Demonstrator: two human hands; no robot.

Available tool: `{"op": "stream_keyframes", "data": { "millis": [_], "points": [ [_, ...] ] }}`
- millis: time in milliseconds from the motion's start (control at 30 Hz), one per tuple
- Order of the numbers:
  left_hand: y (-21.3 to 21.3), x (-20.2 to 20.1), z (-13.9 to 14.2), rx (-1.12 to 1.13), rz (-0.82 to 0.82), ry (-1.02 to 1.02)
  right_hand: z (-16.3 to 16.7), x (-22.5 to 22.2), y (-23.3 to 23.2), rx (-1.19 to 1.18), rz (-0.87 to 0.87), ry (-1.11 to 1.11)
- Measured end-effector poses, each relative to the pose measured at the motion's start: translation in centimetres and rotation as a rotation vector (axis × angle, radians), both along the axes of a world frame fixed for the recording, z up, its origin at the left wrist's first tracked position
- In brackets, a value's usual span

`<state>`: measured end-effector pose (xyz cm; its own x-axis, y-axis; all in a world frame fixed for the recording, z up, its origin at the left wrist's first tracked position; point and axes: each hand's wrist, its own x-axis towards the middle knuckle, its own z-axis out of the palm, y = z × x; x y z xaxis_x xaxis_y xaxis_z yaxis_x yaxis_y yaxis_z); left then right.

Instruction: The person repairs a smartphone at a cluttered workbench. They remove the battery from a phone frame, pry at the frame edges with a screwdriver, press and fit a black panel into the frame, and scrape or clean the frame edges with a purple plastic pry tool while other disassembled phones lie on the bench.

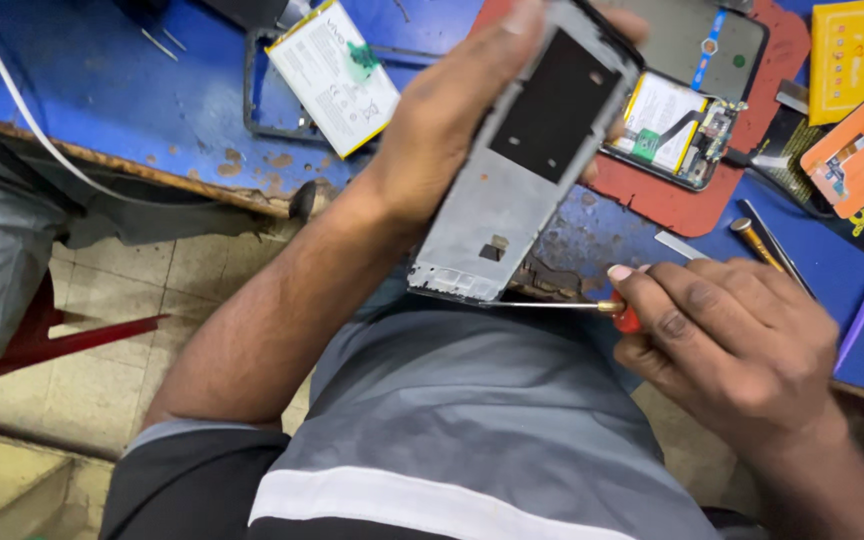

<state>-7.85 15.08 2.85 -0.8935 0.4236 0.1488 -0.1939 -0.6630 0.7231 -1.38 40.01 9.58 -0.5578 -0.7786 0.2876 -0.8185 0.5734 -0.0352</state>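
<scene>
With the grey phone frame (522, 170) gripped in the left hand (452, 120) and the thin screwdriver (552, 305) pinched closed by the right hand (732, 340) at its lower edge, a slip could gouge the frame or jab the thigh beneath.

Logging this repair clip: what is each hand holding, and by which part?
Left hand grips the grey metal phone frame by its upper end. Right hand pinches the thin red-handled screwdriver at its handle.

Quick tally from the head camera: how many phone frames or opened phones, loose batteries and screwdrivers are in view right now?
Phone frames or opened phones: 3 – grey frame in the left hand, empty dark frame, opened phone on the red mat
Loose batteries: 1 – white battery
Screwdrivers: 2 – red-handled screwdriver in the right hand, spare screwdriver
Total: 6
</scene>
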Motion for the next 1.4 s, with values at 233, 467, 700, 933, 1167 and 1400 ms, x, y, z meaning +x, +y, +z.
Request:
{"op": "stream_keyframes", "data": {
  "millis": [233,467,700,933,1167,1400],
  "points": [
    [-0.8,0.7,-0.5,0.051,0.201,-0.002,-0.7,1.1,-0.6,-0.135,-0.163,-0.066],
    [-0.6,0.9,-1.3,0.116,0.222,-0.045,-0.9,1.1,-1.0,-0.161,-0.192,-0.070],
    [-0.3,0.8,-1.1,0.091,0.237,-0.029,-1.0,1.0,-1.2,-0.170,-0.175,-0.106],
    [0.3,0.3,-0.1,0.139,0.263,-0.081,-1.0,0.5,-0.9,-0.179,-0.118,-0.117],
    [1.3,0.0,0.8,0.038,0.278,0.024,-0.8,0.0,-0.3,-0.200,-0.096,-0.057],
    [1.9,0.2,0.9,0.001,0.336,0.023,-1.0,-0.3,0.0,-0.228,-0.063,-0.040]
  ]
}}
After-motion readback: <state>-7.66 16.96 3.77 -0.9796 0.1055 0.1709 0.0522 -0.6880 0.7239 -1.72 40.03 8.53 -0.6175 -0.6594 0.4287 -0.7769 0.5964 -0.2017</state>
